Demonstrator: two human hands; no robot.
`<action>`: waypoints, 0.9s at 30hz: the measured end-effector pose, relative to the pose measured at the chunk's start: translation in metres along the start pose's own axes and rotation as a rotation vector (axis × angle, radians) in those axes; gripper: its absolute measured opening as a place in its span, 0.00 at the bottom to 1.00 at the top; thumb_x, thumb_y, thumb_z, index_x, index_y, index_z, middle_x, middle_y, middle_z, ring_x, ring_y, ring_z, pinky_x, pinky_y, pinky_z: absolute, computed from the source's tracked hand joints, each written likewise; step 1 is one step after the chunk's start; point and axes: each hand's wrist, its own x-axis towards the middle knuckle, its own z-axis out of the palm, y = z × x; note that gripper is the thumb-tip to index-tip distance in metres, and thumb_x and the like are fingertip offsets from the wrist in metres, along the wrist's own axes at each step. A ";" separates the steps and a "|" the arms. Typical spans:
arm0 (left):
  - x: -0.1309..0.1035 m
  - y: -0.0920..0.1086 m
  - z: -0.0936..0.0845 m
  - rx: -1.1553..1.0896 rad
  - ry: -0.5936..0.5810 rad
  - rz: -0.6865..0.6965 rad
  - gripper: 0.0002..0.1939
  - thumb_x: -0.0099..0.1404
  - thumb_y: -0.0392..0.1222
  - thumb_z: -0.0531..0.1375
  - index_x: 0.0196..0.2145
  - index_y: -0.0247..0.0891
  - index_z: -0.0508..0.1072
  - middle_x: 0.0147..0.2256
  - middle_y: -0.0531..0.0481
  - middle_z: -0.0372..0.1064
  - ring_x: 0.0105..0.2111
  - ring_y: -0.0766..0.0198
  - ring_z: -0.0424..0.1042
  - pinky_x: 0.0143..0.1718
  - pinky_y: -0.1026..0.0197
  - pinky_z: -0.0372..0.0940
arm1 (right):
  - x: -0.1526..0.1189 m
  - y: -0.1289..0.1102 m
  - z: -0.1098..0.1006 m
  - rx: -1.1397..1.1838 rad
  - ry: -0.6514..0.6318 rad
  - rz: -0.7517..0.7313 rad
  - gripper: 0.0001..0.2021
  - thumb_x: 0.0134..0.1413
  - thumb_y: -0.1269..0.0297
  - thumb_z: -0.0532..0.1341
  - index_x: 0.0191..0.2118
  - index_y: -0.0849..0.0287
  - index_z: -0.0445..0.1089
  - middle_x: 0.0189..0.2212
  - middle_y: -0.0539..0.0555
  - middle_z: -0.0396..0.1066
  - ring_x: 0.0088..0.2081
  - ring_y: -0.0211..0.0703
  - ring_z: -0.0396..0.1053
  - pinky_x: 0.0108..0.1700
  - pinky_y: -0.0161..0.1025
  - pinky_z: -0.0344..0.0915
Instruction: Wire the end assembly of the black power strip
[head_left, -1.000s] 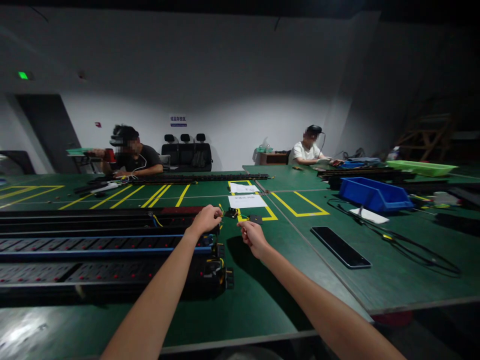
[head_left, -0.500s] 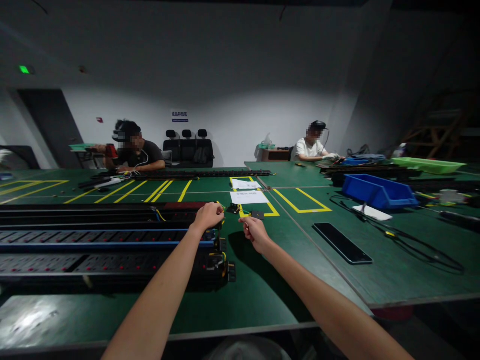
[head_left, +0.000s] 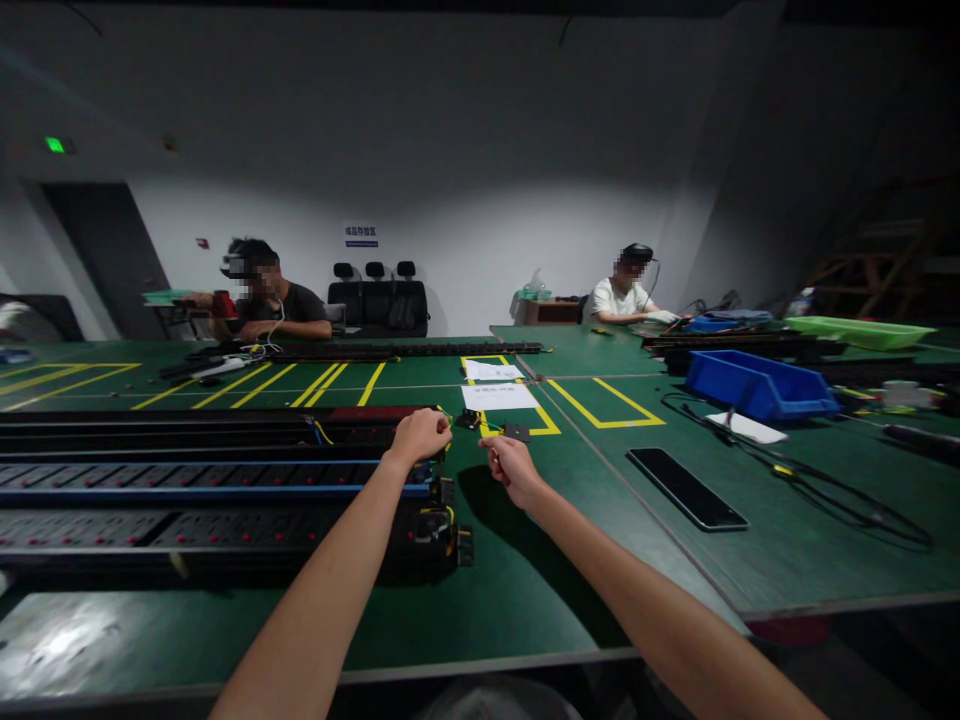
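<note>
My left hand is closed at the right end of the farthest of several long black socket strips. Yellow-green wire shows by its fingertips; what they grip is hidden. Just to the right, my right hand makes a pinch above the table, and whatever is in it is too small to make out. Beyond the hands lie a small black part and a flat black end piece with a green-yellow wire. On the nearest strip, a black end piece sticks out at the right end.
A phone lies to the right on the green table. Farther right are a blue bin, a black cable and a green tray. White papers lie ahead. Two people work across the table.
Both hands stay in nearly the same place and pose. The whole view has shifted very slightly. The person at the far left has leaned a little.
</note>
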 end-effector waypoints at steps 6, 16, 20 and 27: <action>0.000 -0.002 0.002 0.017 0.010 0.017 0.09 0.60 0.43 0.58 0.33 0.41 0.78 0.37 0.46 0.78 0.39 0.57 0.75 0.39 0.61 0.66 | 0.002 0.002 0.001 -0.004 0.000 0.000 0.05 0.43 0.66 0.63 0.28 0.62 0.71 0.15 0.43 0.57 0.14 0.27 0.50 0.14 0.27 0.42; 0.000 -0.002 0.003 0.036 0.007 0.018 0.10 0.61 0.44 0.57 0.32 0.41 0.77 0.36 0.47 0.78 0.38 0.57 0.75 0.38 0.61 0.65 | -0.001 0.001 0.000 -0.012 -0.004 -0.005 0.07 0.43 0.64 0.63 0.29 0.63 0.71 0.15 0.42 0.57 0.14 0.27 0.50 0.14 0.27 0.41; -0.001 0.001 0.000 0.055 -0.013 -0.002 0.10 0.62 0.45 0.57 0.33 0.41 0.77 0.35 0.48 0.78 0.37 0.57 0.76 0.38 0.62 0.66 | 0.000 0.000 0.001 -0.023 0.005 -0.002 0.07 0.42 0.64 0.64 0.28 0.62 0.70 0.15 0.42 0.57 0.14 0.27 0.50 0.14 0.27 0.40; -0.001 0.003 0.001 0.098 -0.035 -0.016 0.10 0.62 0.45 0.56 0.35 0.43 0.78 0.35 0.48 0.78 0.39 0.55 0.76 0.43 0.59 0.66 | 0.003 0.003 -0.001 -0.029 -0.018 -0.018 0.08 0.42 0.63 0.65 0.29 0.62 0.70 0.15 0.43 0.58 0.14 0.27 0.50 0.14 0.28 0.41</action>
